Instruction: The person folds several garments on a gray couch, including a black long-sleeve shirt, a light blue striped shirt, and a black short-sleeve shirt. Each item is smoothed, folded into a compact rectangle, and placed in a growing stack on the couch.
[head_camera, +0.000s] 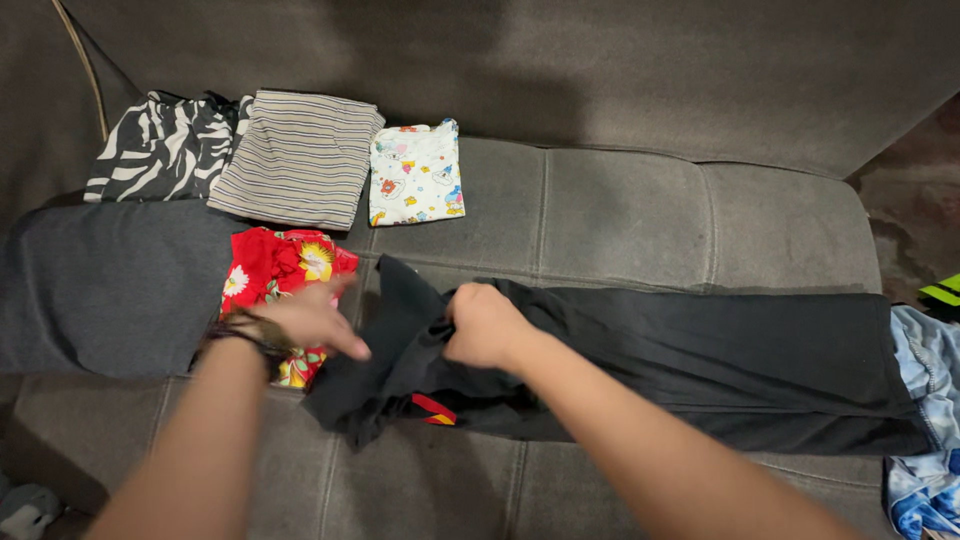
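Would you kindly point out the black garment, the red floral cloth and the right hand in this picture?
black garment (720, 350), head view, on its flat middle stretch.
red floral cloth (275, 262), head view, on its upper red part.
right hand (485, 325), head view, on the back of the fist.
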